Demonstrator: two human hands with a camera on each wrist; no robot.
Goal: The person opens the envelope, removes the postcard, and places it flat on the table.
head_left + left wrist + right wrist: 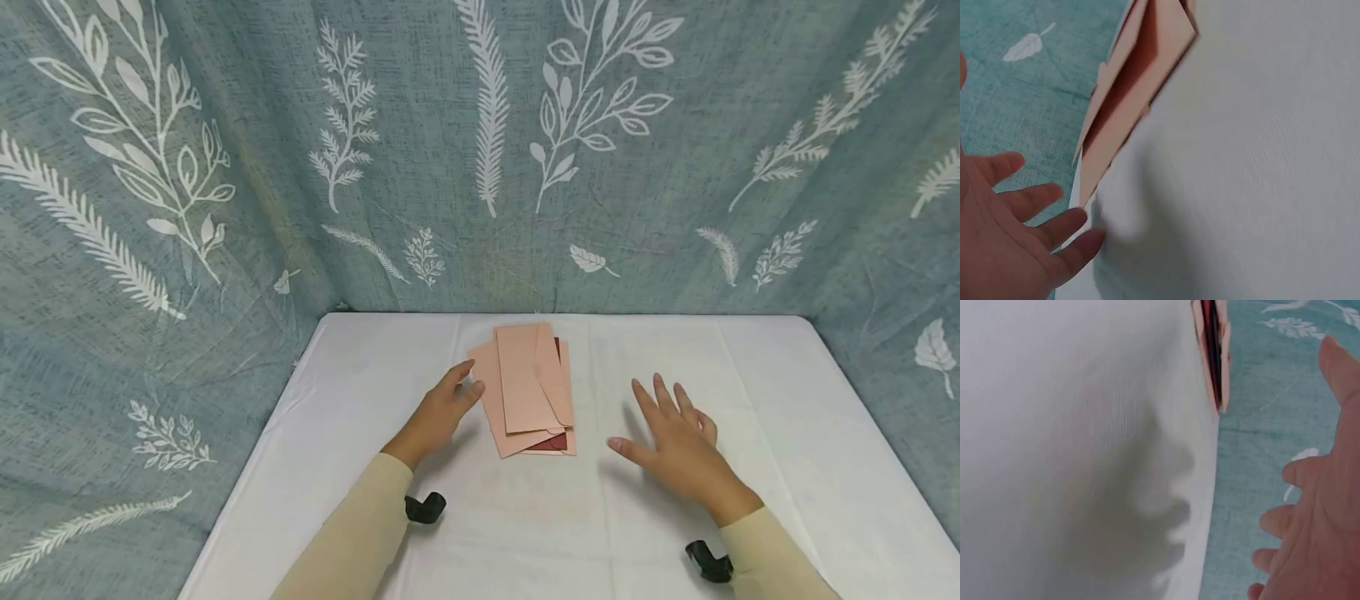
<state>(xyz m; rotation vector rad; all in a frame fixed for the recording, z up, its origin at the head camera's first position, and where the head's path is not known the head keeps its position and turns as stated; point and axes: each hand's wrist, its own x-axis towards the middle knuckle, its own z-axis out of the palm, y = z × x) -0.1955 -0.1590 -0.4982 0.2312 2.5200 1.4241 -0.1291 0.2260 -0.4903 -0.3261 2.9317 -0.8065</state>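
Note:
A loose pile of pink envelopes (525, 379) lies on the white table, the top one with its flap at the right. A dark red envelope or card (553, 443) peeks out between them. My left hand (441, 415) hovers at the pile's left edge, thumb and fingers apart and holding nothing; whether a fingertip touches the paper I cannot tell. To the right of the pile, my right hand (678, 450) is spread above the table, away from the envelopes. In the left wrist view a pink envelope (1116, 137) gapes a little along its edge.
A white cloth covers the table (525, 525), and its far edge meets a blue-green curtain (435, 150) with white leaf prints. The curtain also hangs along both sides. Black straps (425, 507) show at both wrists, below cream sleeves (352, 525).

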